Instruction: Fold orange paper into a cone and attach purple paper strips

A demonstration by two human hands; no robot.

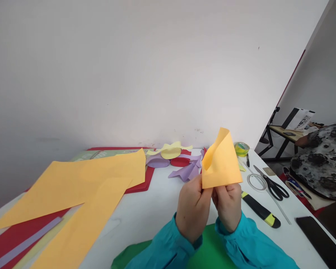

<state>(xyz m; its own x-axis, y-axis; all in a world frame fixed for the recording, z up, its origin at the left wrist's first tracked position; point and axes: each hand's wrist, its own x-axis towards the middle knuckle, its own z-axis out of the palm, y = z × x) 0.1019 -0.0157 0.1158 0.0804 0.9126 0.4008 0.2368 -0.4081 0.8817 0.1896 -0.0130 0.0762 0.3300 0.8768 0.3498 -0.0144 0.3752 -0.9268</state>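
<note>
Both hands are grasping the same thing: a folded orange paper (224, 164), raised in the air above the white table (154, 203). The left hand (192, 207) pinches it near the lower left corner, and the right hand (229, 205) takes the lower edge, close beside. From where I stand, most of the fingertips are hidden under the paper, so I cannot tell how strongly they press. The upper part is bent over and stands open like a loose pocket, its fold not flat.

To do this bending well, I think one should bring the edges exactly together first, hold them with one hand, and only then run a thumb along the fold. Pressing too early could leave a crooked crease, and pulling the hands apart could tear the paper.

As for containers, I notice no box or cup on the table; that paper pocket is the nearest to one, and I see nothing inside it. The clear tape roll (251, 182) is only a ring around bare tabletop, next to the scissors (278, 189) and the utility knife (260, 209). Behind the hands lie purple paper pieces (188, 172), and on the left, large orange sheets (95, 175) spread over red paper (25, 231).
</note>
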